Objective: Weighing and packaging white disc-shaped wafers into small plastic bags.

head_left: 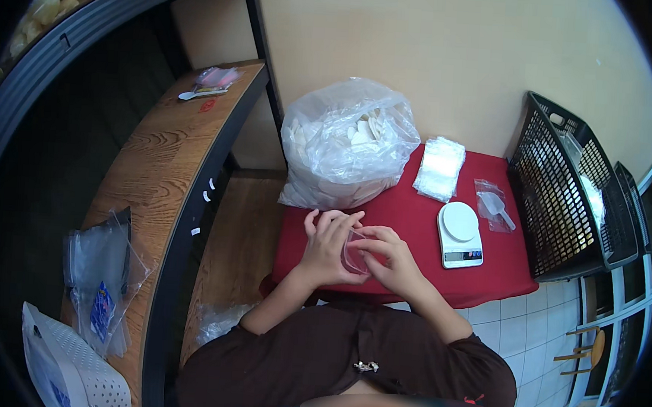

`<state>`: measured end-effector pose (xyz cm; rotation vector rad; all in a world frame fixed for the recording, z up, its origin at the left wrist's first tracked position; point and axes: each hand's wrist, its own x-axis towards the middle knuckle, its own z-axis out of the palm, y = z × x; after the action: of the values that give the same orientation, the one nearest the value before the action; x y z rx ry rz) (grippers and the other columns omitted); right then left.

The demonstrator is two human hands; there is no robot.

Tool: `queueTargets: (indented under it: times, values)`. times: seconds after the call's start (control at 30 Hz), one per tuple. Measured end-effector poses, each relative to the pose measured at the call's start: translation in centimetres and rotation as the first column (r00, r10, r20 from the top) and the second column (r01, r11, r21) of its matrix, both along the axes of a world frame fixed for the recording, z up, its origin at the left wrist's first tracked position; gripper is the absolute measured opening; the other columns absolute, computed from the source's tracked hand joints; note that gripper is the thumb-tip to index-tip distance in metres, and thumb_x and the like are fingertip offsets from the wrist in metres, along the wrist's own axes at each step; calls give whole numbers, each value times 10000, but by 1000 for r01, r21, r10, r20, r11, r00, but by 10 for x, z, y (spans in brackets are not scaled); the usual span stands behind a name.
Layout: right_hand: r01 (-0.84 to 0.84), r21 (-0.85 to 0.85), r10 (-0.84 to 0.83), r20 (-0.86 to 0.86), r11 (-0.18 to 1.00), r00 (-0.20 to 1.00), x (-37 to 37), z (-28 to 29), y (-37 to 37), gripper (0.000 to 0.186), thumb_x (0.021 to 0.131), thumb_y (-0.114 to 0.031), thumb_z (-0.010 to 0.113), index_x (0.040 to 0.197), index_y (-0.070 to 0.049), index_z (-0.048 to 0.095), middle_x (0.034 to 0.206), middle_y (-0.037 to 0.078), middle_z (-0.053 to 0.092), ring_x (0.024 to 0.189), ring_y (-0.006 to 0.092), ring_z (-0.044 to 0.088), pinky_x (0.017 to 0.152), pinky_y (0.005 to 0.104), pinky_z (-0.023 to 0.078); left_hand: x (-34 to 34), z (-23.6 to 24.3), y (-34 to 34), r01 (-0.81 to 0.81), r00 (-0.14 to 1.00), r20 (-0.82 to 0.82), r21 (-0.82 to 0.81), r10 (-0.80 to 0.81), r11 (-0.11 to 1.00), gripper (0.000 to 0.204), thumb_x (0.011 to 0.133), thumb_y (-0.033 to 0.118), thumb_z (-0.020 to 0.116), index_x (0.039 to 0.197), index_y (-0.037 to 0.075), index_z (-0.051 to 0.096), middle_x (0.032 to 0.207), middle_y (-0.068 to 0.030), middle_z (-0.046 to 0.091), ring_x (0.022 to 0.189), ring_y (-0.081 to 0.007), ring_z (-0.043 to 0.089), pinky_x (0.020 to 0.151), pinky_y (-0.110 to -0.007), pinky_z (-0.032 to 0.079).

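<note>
Over the front edge of the red-covered table, my left hand (325,250) curls around a small clear plastic bag (354,260). The red cloth shows through its film. My right hand (392,261) has its fingers bent at the bag's right edge, thumb and fingertips close together on the film. Just beyond my hands stands a large translucent sack (339,171) full of pale, flat pieces. To the right sits a white kitchen scale (460,235) with a round platform. A white scoop (496,207) in a clear bag lies beside it.
A stack of clear bags (440,169) lies near the wall on the red tablecloth (411,272). A black perforated crate (558,195) stands at the right. A wooden shelf (153,156) on the left holds a spoon (198,94), plastic packaging (101,272) and a white basket (77,367).
</note>
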<state>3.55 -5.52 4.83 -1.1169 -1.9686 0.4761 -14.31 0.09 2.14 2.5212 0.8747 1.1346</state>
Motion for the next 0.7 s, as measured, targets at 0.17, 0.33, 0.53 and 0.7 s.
queueTargets:
  times: [0.17,0.33,0.53,0.7]
  values:
    - [128,-79,-127,19,989,992,-7,3,3,418,744,-122,781,1132,-33,657,1162,151,653,1110,325,598,953,414,478,-1,-6,1,-7,998,-65,-23,5,1000,1053,489,493,825,1394,133,425,1228,-35,530,1226,-246,440,1059,-606,143]
    - [191,-65,-193,-17,979,981,1,6,9,569,667,-165,862,1172,-33,635,1175,143,657,1085,300,623,913,398,501,-21,-23,18,-176,964,-174,143,199,974,1050,523,452,843,1411,116,395,1309,-68,492,1263,-278,413,1079,-614,128]
    - [266,-63,-266,10,962,964,12,15,5,618,625,-213,897,1159,-27,648,1170,140,666,1061,289,631,905,383,504,-42,-17,20,-274,937,-233,-29,260,961,1212,519,529,852,1481,92,258,1465,-114,327,1369,-332,262,1074,-658,98]
    - [92,-150,-77,98,984,992,0,6,7,579,614,-256,890,1093,-9,678,1119,155,682,1065,320,624,939,403,484,-25,-18,2,69,993,-97,-10,-69,998,1232,514,626,828,1478,80,288,1474,-99,361,1385,-303,291,1091,-630,52]
